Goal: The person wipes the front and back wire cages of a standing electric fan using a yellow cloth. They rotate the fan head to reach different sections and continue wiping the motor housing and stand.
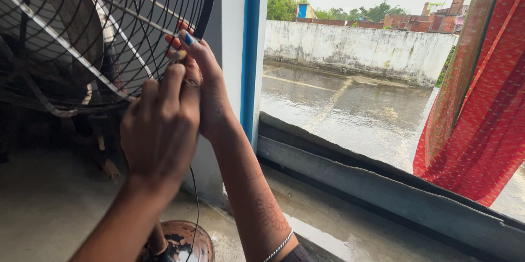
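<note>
Fan guard (82,32): a black wire grille fills the upper left of the view, directly above and in front of both hands, its lower rim level with the knuckles.
Left hand (159,125): raised with its back to the camera, fingers curled inward; the fingertips meet at the guard's lower right rim, seemingly pinching something small there, though what it is cannot be made out.
Right hand (202,84): just beside and touching the left, fingers drawn together and reaching up against the wires; the painted nails rest on the grille.
Bracelet (280,245): a thin silver chain on the right wrist.
Fan base (186,243): a round, worn metal base below the forearms, on the concrete floor.
Curtain (481,120): red patterned cloth hanging at the right.
Rooftop (350,109): wet concrete outside, bounded by a stained white wall.
</note>
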